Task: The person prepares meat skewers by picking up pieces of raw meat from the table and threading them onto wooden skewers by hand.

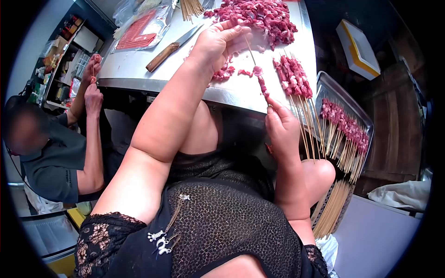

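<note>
My right hand (281,124) grips a meat skewer (261,81) at its lower end, just over the table's near edge. A few pieces of red meat are threaded on it, and its bare tip points up toward my left hand. My left hand (223,42) is beside that tip, at the near side of a large pile of cut raw meat (259,16). Its thumb and forefinger are pinched together; whatever lies between them is hidden. Loose meat pieces (224,73) lie on the table under my left wrist.
Finished skewers (294,78) overhang the metal table's edge (232,99) at right. A tray (366,118) holds more skewers, with bare sticks (334,204) below. A wooden-handled knife (163,56) lies left, near bagged meat (139,31). Another person (55,153) holds a skewer at far left.
</note>
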{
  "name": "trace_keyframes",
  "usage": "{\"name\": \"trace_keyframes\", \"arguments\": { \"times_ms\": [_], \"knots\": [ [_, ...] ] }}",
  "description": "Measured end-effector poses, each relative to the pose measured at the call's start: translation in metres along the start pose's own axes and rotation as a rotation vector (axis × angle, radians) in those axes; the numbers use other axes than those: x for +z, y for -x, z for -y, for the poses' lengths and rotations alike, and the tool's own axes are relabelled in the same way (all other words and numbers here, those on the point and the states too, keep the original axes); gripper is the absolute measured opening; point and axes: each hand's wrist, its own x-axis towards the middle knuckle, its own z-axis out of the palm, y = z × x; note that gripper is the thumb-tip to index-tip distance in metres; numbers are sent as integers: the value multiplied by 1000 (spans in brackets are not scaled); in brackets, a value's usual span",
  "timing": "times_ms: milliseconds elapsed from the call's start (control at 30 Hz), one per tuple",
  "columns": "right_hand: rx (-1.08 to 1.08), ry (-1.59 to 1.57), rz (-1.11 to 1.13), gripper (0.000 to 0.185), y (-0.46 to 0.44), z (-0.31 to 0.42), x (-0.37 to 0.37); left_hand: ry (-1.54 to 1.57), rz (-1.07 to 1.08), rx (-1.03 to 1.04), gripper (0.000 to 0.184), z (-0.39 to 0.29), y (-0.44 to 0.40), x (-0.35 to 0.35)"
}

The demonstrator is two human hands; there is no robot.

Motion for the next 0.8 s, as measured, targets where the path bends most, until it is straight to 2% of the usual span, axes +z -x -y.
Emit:
{"name": "trace_keyframes", "arguments": {
  "times_ms": [133,367,433,500,600,700,733,800],
  "knots": [
    [-21,-15,-10,27,2,5,2,31,-3,-20,16,-5,6,1],
    [-52,215,-13,26,4,16,-17,-9,69,-28,14,-9,17,6],
    [-236,282,-14,26,5,15,-19,-14,100,-29,14,-8,19,6],
    [-220,282,-6,26,6,17,-19,5,116,-79,17,-9,20,7],
    [-320,319,-59,26,6,11,-12,-38,174,-80,20,-10,21,8],
    [-214,278,-75,25,7,6,-4,-19,190,-42,20,-8,19,12],
    [-284,297,-101,25,5,3,-3,1,172,-23,16,-7,21,14],
    [-264,287,-97,25,2,3,-6,16,167,7,16,-8,25,18]
  ]
}}
